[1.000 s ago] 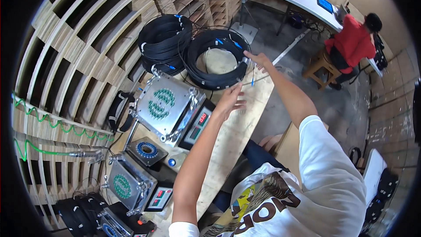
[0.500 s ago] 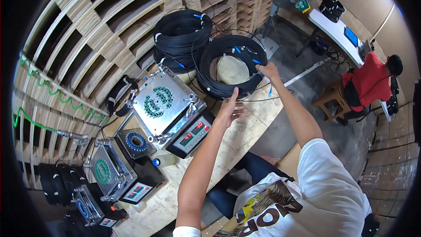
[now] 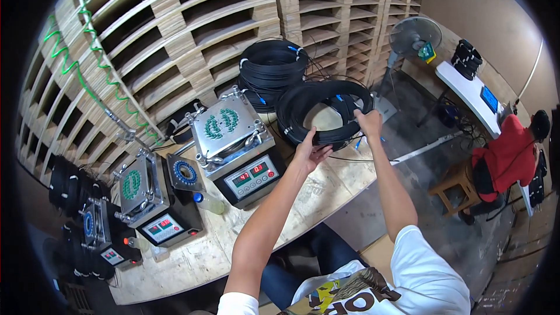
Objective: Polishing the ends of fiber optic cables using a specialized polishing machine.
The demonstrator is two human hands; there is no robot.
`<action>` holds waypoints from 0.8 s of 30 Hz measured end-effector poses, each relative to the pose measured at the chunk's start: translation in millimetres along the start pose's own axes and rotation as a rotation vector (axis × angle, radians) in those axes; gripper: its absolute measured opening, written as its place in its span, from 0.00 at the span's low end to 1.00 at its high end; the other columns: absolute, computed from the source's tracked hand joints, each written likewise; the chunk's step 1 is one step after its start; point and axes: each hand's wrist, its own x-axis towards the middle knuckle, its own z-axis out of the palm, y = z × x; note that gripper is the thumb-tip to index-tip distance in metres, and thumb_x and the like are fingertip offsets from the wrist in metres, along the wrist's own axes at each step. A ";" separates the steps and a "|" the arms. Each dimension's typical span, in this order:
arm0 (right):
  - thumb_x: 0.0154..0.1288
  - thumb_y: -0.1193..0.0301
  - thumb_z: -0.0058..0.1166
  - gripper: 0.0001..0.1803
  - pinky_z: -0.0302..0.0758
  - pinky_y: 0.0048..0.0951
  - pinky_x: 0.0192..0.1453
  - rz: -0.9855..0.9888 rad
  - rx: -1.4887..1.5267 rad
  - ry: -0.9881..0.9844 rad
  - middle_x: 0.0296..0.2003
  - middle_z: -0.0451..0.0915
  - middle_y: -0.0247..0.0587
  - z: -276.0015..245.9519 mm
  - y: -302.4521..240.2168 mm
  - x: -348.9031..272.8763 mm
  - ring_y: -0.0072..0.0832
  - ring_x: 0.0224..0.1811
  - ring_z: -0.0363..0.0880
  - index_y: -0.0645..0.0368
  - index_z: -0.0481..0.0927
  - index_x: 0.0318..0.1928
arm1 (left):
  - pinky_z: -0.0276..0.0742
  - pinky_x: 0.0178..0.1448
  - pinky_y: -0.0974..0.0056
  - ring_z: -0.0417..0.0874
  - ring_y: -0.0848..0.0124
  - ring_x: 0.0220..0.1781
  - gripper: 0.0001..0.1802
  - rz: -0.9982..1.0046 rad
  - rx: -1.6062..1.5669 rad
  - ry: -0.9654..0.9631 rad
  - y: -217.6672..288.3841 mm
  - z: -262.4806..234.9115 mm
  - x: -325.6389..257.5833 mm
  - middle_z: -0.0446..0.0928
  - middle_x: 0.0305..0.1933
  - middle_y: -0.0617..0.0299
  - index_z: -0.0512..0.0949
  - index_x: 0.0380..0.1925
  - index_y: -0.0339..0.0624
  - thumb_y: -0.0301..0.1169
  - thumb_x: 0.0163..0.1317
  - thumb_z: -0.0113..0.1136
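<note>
A large coil of black cable lies on the wooden workbench at its far right end. My right hand is closed on the coil's right rim, near small blue connectors. My left hand rests with spread fingers against the coil's near-left rim, thumb up. Just behind it sits a taller stack of black cable coils.
Left of the coil stands a grey machine with green-tipped fittings and a red display; two similar machines and a plastic bottle follow leftward. Wooden pallets rise behind. A fan and a seated person in red are at right.
My left hand has moved forward from above the bench to the coil's near rim. My right hand stays at the right rim. The view has swung left and lower.
</note>
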 end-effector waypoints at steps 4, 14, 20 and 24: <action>0.48 0.57 0.70 0.43 0.74 0.47 0.63 0.082 0.309 0.021 0.45 0.81 0.73 -24.5 -35.5 -30.9 0.61 0.53 0.81 0.81 0.69 0.53 | 0.81 0.65 0.52 0.81 0.52 0.58 0.33 0.023 -0.112 -0.038 -13.5 -2.1 -16.1 0.79 0.52 0.42 0.74 0.52 0.27 0.49 0.64 0.68; 0.49 0.66 0.66 0.32 0.75 0.43 0.58 -0.128 0.536 0.139 0.44 0.83 0.60 -76.6 -36.4 -37.3 0.53 0.50 0.83 0.70 0.74 0.53 | 0.83 0.62 0.53 0.83 0.57 0.53 0.32 0.068 -0.152 -0.022 -37.9 35.8 -15.8 0.80 0.51 0.49 0.78 0.46 0.34 0.53 0.58 0.73; 0.53 0.73 0.63 0.27 0.77 0.36 0.53 -0.310 0.749 0.153 0.41 0.82 0.49 -143.8 -57.6 -27.6 0.39 0.42 0.83 0.68 0.72 0.54 | 0.77 0.68 0.48 0.80 0.55 0.56 0.36 0.057 -0.381 -0.283 -59.8 70.7 -33.6 0.80 0.50 0.50 0.79 0.44 0.34 0.61 0.57 0.68; 0.56 0.81 0.58 0.24 0.76 0.28 0.42 -0.448 1.037 0.036 0.36 0.80 0.39 -198.6 -78.8 -46.5 0.26 0.32 0.79 0.65 0.71 0.55 | 0.77 0.68 0.49 0.83 0.53 0.54 0.35 0.077 -0.412 -0.368 -82.2 105.4 -57.2 0.82 0.47 0.48 0.81 0.40 0.35 0.61 0.57 0.68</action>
